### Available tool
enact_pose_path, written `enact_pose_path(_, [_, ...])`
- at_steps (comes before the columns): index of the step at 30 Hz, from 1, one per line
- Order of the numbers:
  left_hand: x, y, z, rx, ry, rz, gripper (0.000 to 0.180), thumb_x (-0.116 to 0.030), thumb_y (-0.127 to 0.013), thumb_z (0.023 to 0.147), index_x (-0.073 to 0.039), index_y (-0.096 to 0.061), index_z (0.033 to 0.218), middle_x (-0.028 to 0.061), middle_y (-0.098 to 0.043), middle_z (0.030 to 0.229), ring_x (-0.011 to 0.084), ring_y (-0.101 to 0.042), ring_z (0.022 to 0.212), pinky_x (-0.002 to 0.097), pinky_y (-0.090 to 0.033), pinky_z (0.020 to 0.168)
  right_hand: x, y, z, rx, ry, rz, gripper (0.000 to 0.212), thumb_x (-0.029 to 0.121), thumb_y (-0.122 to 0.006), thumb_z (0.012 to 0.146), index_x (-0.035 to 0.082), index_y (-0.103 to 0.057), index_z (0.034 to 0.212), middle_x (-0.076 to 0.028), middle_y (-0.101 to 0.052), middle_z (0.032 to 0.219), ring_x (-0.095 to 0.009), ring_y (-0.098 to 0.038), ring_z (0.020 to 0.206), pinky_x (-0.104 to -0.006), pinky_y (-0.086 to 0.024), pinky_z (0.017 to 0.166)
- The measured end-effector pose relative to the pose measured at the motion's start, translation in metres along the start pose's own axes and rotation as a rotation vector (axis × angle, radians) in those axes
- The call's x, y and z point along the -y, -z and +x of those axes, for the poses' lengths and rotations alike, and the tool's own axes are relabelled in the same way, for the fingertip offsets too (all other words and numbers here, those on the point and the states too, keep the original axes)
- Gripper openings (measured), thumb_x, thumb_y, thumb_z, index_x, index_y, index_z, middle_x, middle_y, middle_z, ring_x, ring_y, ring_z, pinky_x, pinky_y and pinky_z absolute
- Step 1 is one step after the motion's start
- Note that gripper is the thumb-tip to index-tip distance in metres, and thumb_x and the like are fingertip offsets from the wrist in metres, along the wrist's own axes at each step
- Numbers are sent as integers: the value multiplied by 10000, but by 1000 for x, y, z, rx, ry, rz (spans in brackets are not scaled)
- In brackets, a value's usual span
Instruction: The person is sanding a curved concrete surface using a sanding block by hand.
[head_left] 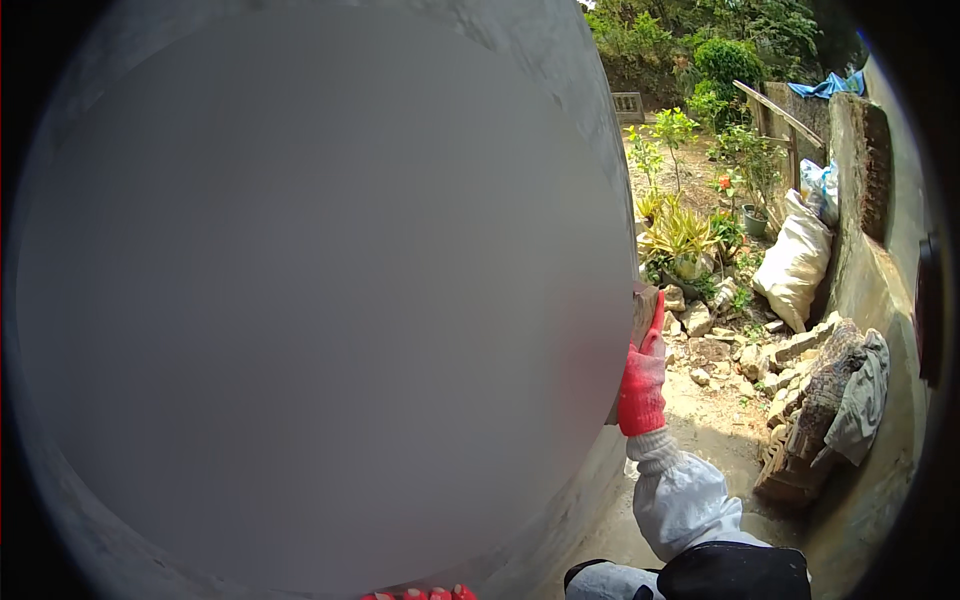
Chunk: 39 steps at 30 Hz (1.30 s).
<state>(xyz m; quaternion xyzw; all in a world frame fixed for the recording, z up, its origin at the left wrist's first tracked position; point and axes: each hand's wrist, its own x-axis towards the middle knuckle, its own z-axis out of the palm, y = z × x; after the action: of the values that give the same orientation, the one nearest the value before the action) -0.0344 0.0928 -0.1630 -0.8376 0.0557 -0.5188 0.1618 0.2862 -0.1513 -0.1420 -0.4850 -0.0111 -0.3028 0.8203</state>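
Observation:
A red glove covers my right hand point(643, 390), right of centre. Its fingers point up along the edge of a brownish board-like piece point(643, 312), which it grips. The rest of that piece is hidden behind a grey blur. At the bottom edge, several red-gloved fingers of my left hand point(420, 594) show, bent and side by side. The palm is out of view, and I cannot make out what they hold. A mottled grey wall-like surface point(555, 65) takes up most of the left and middle, close up, its centre smeared.
To the right, broken stones point(698, 318) lie on the ground by a full white sack point(797, 262). A grey cloth point(862, 398) drapes over rough slabs point(812, 430) beside a concrete wall point(890, 340). Potted plants point(680, 235) stand farther off.

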Motion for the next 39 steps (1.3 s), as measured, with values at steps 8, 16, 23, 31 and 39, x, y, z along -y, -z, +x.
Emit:
enact_pose_path(8, [0,14,12,136,-56,-493,501,-186,-637,925,-95,-468,1388,168,-449,1454,451,-447,1350,673,-367,1075,36,-8,-54,169,321,-643,1230,118,-855,614,42,-121,1599,-277,-607,1216,-433,-562,1224,-431,-484,997])
enact_pose_path(16, [-6,33,18,356,-44,-1114,464,-92,-610,914,8,-527,1359,188,-575,1359,434,-537,1277,575,-430,1073,79,199,-190,-196,-1015,501,612,440,-601,964,89,-487,1453,-138,-657,1275,-330,-664,1104,-474,-522,993])
enact_pose_path(23, [-2,142,35,931,87,-1179,427,-54,-640,903,-21,-573,1323,179,-635,1274,384,-611,1167,452,-495,999,262,338,-388,-561,-678,499,640,558,-553,963,108,-506,1416,-163,-642,1246,-371,-671,1043,-546,-535,946])
enact_pose_path(31, [-103,143,-64,1505,-88,-1270,434,-253,-615,965,-57,-588,1351,190,-597,1349,361,-571,1250,431,-457,1057,269,430,-547,-1036,-682,16,667,507,-695,885,111,-531,1395,-69,-634,1196,-228,-636,1034,-402,-518,940])
enact_pose_path(39, [-217,93,-162,1844,136,-1022,578,-416,-560,981,-99,-494,1461,164,-475,1507,336,-430,1405,430,-356,1157,200,455,-467,-591,-700,465,477,468,-512,997,135,-609,1324,-88,-651,1297,-285,-655,1111,-462,-520,987])
